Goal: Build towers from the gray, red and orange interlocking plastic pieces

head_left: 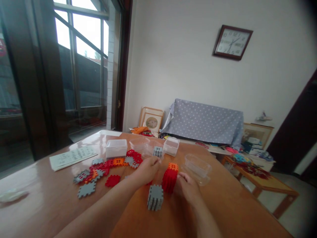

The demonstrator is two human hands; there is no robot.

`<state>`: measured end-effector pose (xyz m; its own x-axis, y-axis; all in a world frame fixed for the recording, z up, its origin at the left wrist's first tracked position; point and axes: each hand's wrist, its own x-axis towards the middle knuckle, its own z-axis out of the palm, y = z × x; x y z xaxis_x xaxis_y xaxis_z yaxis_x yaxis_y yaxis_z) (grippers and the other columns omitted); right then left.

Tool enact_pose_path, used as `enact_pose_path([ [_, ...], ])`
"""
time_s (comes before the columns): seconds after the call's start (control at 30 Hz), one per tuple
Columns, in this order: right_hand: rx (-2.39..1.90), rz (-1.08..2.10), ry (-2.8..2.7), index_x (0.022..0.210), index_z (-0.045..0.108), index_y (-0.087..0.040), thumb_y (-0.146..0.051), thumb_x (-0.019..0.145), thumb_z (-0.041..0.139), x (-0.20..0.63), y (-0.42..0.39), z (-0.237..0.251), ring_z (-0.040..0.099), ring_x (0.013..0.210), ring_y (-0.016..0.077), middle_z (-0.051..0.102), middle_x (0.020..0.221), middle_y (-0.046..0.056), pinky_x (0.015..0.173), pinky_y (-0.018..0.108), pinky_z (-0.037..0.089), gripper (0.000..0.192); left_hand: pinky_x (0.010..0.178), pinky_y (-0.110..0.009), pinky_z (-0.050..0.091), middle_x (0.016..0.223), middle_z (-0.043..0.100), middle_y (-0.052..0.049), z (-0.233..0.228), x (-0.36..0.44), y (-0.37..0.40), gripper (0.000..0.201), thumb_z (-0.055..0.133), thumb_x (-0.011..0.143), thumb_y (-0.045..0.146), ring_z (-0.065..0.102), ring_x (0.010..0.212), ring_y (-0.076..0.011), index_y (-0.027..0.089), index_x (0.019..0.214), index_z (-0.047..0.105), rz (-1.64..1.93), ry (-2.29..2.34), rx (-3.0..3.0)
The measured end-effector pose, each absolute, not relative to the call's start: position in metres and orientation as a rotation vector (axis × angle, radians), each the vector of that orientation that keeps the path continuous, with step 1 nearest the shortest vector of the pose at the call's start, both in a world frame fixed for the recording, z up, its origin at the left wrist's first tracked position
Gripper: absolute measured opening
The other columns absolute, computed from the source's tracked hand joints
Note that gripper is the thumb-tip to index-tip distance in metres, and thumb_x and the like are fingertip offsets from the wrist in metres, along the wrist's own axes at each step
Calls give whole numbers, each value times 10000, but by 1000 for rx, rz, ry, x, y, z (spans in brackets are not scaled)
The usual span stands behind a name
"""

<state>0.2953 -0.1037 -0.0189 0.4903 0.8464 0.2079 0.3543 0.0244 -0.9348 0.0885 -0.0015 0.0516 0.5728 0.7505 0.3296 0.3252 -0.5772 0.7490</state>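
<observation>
My left hand point(149, 170) is closed in a pinch just in front of a small stack of grey window-pattern building tiles point(158, 151); whatever its fingers hold is hidden. Beside it stands a stack of red building tiles point(169, 181) with orange window-pattern tiles point(173, 167) at its far end. My right hand point(189, 189) is at the right side of this stack, fingers curled together and seemingly against it. I cannot make out anything between them. Nearer to me is a neat stack of grey tiles point(156, 197). Loose red, orange and grey tiles point(112, 180) lie left of my left arm.
A lidded clear box point(116, 148), a smaller clear box point(171, 146) and clear open trays point(197, 167) stand around the tiles. A printed sheet point(73, 157) lies at the left on the wooden table point(223, 201). Beyond the right edge is a low wooden stand point(274, 185).
</observation>
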Motion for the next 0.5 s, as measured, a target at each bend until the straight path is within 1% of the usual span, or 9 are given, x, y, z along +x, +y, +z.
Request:
enact_pose_path([
  [0.13, -1518, 551, -1082, 1049, 782, -204, -461, 823, 597, 291, -99, -23, 739, 946, 289, 809, 1000, 71, 824, 362, 554, 390, 675, -295, 401, 791, 658, -38, 52, 114, 3, 385, 375, 985, 424, 596, 770, -197, 198, 750, 580, 731, 917, 2323],
  [0.23, -1486, 561, -1090, 1042, 789, -212, -442, 816, 597, 290, -97, -25, 742, 924, 291, 811, 991, 73, 805, 369, 567, 375, 735, -331, 435, 845, 713, -76, 53, 124, 4, 465, 332, 1003, 483, 654, 823, -242, 198, 814, 648, 655, 934, 2374],
  [0.33, -1461, 560, -1093, 1050, 789, -216, -426, 805, 608, 289, -95, -26, 738, 946, 299, 808, 1013, 77, 830, 385, 569, 370, 867, -416, 457, 977, 756, -137, 54, 131, 4, 566, 297, 1004, 569, 690, 989, -326, 190, 947, 714, 563, 963, 2411],
  [0.4, -1450, 561, -1097, 1058, 786, -214, -411, 800, 610, 289, -95, -27, 735, 963, 301, 805, 1034, 79, 857, 393, 564, 369, 966, -493, 431, 1065, 760, -174, 54, 134, 5, 652, 262, 997, 633, 665, 1119, -381, 182, 1003, 733, 506, 971, 2424],
  [0.43, -1447, 563, -1100, 1063, 784, -212, -402, 799, 607, 289, -94, -28, 735, 970, 300, 804, 1043, 79, 869, 394, 560, 370, 1008, -526, 407, 1097, 759, -184, 53, 135, 5, 693, 239, 993, 659, 645, 1171, -396, 181, 1016, 740, 482, 969, 2428],
  [0.5, -1445, 570, -1106, 1073, 779, -207, -386, 801, 596, 289, -93, -29, 733, 987, 296, 801, 1059, 79, 892, 392, 552, 374, 1071, -560, 362, 1141, 757, -181, 53, 135, 5, 750, 192, 987, 695, 614, 1240, -399, 192, 1048, 745, 448, 960, 2430],
])
